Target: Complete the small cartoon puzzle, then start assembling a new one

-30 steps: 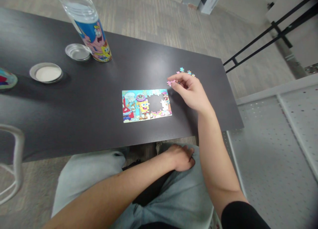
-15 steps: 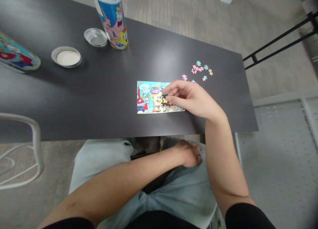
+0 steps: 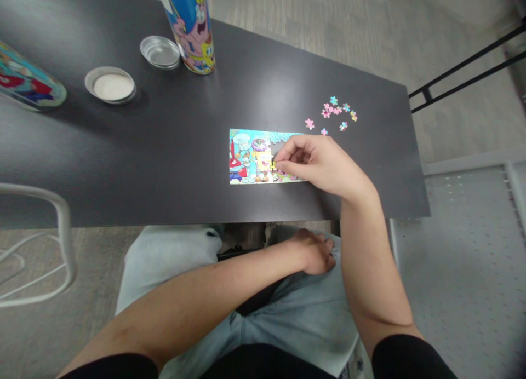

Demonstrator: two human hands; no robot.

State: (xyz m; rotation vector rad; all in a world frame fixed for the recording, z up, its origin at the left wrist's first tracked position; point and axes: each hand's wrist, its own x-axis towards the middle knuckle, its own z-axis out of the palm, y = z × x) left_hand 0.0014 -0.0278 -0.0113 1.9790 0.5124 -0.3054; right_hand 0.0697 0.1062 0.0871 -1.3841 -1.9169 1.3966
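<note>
My right hand (image 3: 318, 162) is over a partly assembled jigsaw puzzle (image 3: 242, 171). Its thumb and forefinger are pinched on a small yellow puzzle piece (image 3: 273, 165), right at the edge of a dark gap in the picture. The puzzle shows colourful cartoon figures, and my hand hides its right part. My left hand (image 3: 314, 252) rests on my thigh below the table edge, fingers loosely curled in, with nothing seen in them. Beyond my right hand lie several loose puzzle pieces (image 3: 332, 110), pink, blue and yellow. A single pink piece (image 3: 309, 124) lies closer to the puzzle.
A tall cartoon-printed can (image 3: 193, 34) stands at the back of the dark table (image 3: 172, 132), beside a metal lid (image 3: 160, 51). Another lid with a white inside (image 3: 112, 86) and a second printed can (image 3: 30, 78) are to the left. A white chair armrest (image 3: 63, 220) is at the left.
My right hand has come down onto the puzzle, bringing the yellow piece to the gap's left edge, and its fingers have drawn closer together. My left hand stays put. The view has shifted slightly.
</note>
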